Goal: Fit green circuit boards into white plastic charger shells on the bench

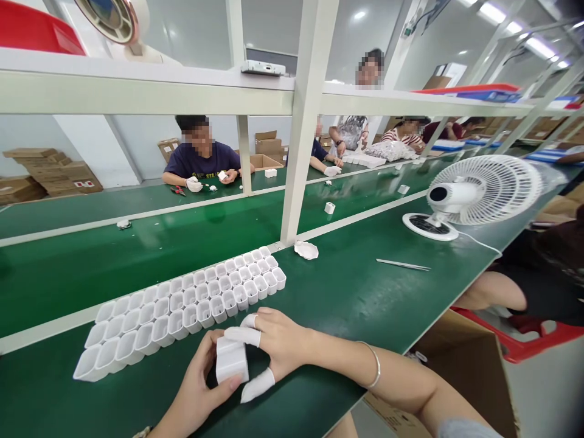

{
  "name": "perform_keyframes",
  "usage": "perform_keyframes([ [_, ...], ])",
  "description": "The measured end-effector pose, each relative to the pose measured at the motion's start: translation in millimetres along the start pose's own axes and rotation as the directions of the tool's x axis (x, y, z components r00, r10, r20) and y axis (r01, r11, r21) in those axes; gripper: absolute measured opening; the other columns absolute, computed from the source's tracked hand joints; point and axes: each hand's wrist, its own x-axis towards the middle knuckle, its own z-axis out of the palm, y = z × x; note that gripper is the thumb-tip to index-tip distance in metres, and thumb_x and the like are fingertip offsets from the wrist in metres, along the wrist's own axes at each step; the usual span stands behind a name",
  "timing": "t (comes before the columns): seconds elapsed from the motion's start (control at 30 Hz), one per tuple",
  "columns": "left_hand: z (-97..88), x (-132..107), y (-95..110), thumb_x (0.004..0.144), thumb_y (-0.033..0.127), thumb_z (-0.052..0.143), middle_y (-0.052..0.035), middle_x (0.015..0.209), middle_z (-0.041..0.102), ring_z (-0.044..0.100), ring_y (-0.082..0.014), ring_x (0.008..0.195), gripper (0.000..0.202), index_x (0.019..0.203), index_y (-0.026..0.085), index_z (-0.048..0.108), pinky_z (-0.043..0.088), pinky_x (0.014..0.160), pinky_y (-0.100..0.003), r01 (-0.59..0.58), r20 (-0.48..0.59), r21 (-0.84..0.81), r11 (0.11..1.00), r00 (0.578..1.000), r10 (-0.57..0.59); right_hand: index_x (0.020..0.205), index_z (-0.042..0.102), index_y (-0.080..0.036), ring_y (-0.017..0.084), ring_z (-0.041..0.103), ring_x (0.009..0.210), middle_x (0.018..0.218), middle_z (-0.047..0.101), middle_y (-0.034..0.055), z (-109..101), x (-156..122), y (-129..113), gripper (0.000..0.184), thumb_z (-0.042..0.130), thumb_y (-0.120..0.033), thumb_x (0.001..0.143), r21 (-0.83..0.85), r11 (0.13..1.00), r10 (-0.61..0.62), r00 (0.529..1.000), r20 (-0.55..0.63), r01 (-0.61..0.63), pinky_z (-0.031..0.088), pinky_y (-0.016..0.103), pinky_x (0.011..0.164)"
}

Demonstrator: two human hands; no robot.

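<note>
My left hand (205,380) is closed around a small glossy white plastic piece (232,360), thumb on its near side and fingers on its far left. Over the same piece reaches my right hand (269,347), white finger cots on its thumb and some fingers. Its fingertips touch the far edge, and its thumb lies by the near right corner. Just beyond both hands, white open-topped plastic cups (162,328) stand in three tight rows along the bench edge. Dark spots show inside several of them.
Tweezers (403,264) and a crumpled white scrap (306,250) lie on the green bench (347,298). A white fan (474,191) stands at right. A shelf post (310,121) rises ahead. Several co-workers sit across the green belt (205,222). An open carton (469,371) is below right.
</note>
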Motion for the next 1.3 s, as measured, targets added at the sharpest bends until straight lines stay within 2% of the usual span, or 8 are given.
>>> perform_keyframes([
  [0.17,0.9,-3,-6,0.078,0.043,0.074,-0.0072,0.102,0.063,0.065,-0.0234,0.093,0.046,0.112,0.02,0.054,0.055,0.081,-0.033,-0.026,0.001,0.044,0.999,1.0,0.026,0.144,0.039,-0.012,0.021,0.066,0.084,0.092,0.07,0.008,-2,0,-5,0.083,0.062,-0.064,0.083,0.147,0.984,0.092,0.993,0.077,-0.102,0.048,0.033,0.078],
  [0.33,0.4,-5,-11,0.079,0.05,0.072,-0.009,0.106,0.065,0.066,-0.0258,0.096,0.05,0.115,0.021,0.054,0.055,0.084,-0.035,-0.04,0.013,-0.001,0.999,0.999,0.04,0.146,0.034,-0.014,0.02,0.067,0.083,0.096,0.072,0.0082,-4,1,-7,0.084,0.064,-0.061,0.083,0.245,0.963,0.106,0.993,0.057,-0.116,0.048,0.031,0.077],
  [0.5,-1.2,-6,-19,0.079,0.053,0.071,-0.0125,0.114,0.066,0.066,-0.0302,0.104,0.054,0.118,0.02,0.054,0.055,0.086,-0.038,-0.004,-0.031,0.01,1.0,1.0,0.005,0.143,0.039,-0.012,0.021,0.067,0.079,0.089,0.072,0.0071,0,1,-6,0.084,0.061,-0.066,0.082,0.166,0.982,0.081,0.996,0.038,-0.086,0.046,0.031,0.073],
  [0.7,-4.1,-4,-23,0.077,0.055,0.071,-0.0114,0.106,0.068,0.067,-0.0279,0.095,0.052,0.112,0.02,0.056,0.057,0.083,-0.038,-0.001,-0.048,0.086,0.996,0.999,0.005,0.14,0.044,-0.012,0.02,0.065,0.074,0.081,0.069,0.0045,5,2,-6,0.082,0.061,-0.068,0.082,0.073,0.992,0.09,0.987,0.136,-0.1,0.044,0.031,0.068],
  [0.97,-4.1,-6,-26,0.077,0.054,0.071,-0.0115,0.104,0.071,0.07,-0.0288,0.094,0.05,0.112,0.019,0.06,0.059,0.081,-0.038,0.01,-0.056,0.13,0.991,0.998,-0.003,0.138,0.046,-0.014,0.019,0.065,0.077,0.083,0.067,0.0044,9,1,-11,0.081,0.057,-0.071,0.082,0.117,0.987,0.106,0.993,0.048,-0.111,0.047,0.03,0.07],
  [1.13,-6.1,-8,-32,0.074,0.056,0.072,-0.0148,0.118,0.071,0.069,-0.0332,0.107,0.06,0.12,0.02,0.062,0.058,0.092,-0.044,0.036,-0.073,0.135,0.99,0.997,-0.026,0.139,0.043,-0.012,0.019,0.064,0.079,0.086,0.067,0.0053,9,0,-13,0.092,0.057,-0.077,0.076,0.162,0.981,0.1,0.994,0.046,-0.106,0.048,0.03,0.073],
  [1.3,-10.5,-13,-48,0.071,0.055,0.075,-0.0181,0.136,0.063,0.059,-0.0383,0.125,0.067,0.126,0.019,0.061,0.048,0.106,-0.052,0.143,-0.044,0.13,0.981,0.989,-0.138,0.132,0.052,-0.009,0.018,0.059,0.071,0.079,0.064,0.0043,1,1,-11,0.091,0.052,-0.082,0.077,0.088,0.993,0.063,0.988,0.138,-0.075,0.044,0.03,0.069],
])
